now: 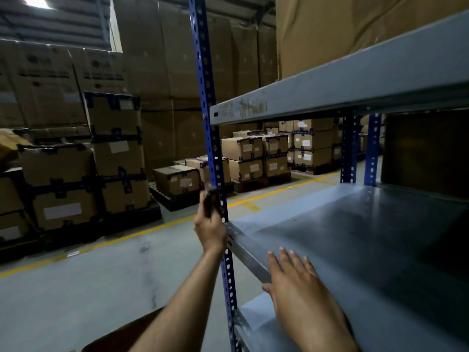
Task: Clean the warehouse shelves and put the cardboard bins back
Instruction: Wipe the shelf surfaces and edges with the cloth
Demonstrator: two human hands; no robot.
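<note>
Right hand [291, 278] lies flat on the grey shelf [355, 237], left hand [209, 229] grips a dark object [211, 200] at its blue upright [215, 153].

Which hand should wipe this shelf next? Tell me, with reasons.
Left, probably. The left hand grips a dark object, perhaps the cleaning tool, beside the blue post at the shelf's corner. The right hand lies flat on the shelf, fingers straight, holding nothing.

Smooth grey painted-metal shelf [330, 224]; perforated blue steel upright [208, 85]; matt cardboard boxes [119, 153]
</note>
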